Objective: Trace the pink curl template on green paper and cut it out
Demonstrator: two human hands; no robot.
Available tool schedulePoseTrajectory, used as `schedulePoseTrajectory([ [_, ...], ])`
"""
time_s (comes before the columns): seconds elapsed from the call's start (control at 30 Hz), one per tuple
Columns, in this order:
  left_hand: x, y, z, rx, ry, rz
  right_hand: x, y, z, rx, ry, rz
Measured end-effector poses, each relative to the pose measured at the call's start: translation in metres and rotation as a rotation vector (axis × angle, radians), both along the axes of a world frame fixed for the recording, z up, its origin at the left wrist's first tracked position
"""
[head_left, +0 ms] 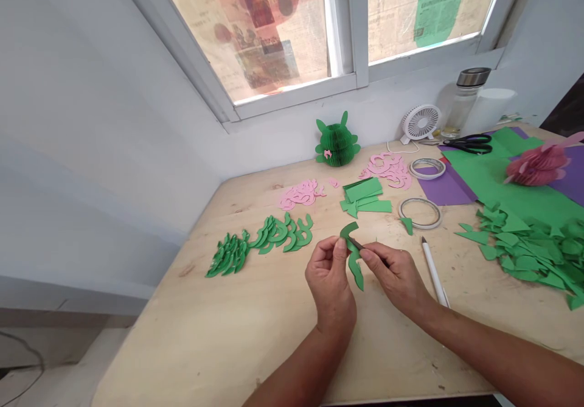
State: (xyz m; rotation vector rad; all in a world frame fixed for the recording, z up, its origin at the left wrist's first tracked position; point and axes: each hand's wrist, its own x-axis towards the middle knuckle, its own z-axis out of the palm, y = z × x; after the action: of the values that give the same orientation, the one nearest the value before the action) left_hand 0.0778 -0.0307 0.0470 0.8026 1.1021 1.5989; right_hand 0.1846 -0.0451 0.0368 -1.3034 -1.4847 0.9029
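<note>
My left hand (332, 273) pinches a curved piece of green paper (350, 230) between thumb and fingers, above the front middle of the table. My right hand (399, 273) is closed round a dark, narrow tool, which looks like scissors (356, 244); its handle is mostly hidden in the fingers. The tool's dark tip meets the green paper beside my left thumb. Below the tip hangs a wavy green paper strip (355, 268). To the left lie stacked curved green paper pieces (278, 233) and a second, glossy-looking pile (228, 253).
Beyond my hands lie green paper rectangles (365, 195), pink cutouts (301, 194) and two tape rolls (420, 213). A white pen (435, 272) and green scraps (529, 246) lie right. Behind stand a green paper figure (337, 145), small fan (420, 122), bottle (463, 103) and black-handled scissors (469, 144).
</note>
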Motion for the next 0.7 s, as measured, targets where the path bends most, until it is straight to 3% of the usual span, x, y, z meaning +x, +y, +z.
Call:
schedulePoseTrajectory([
  [0.7,0.0002,-0.003,0.0026,-0.019,-0.092,-0.033,-0.0012,-0.0014,0.0004,0.04,-0.01,-0.009],
])
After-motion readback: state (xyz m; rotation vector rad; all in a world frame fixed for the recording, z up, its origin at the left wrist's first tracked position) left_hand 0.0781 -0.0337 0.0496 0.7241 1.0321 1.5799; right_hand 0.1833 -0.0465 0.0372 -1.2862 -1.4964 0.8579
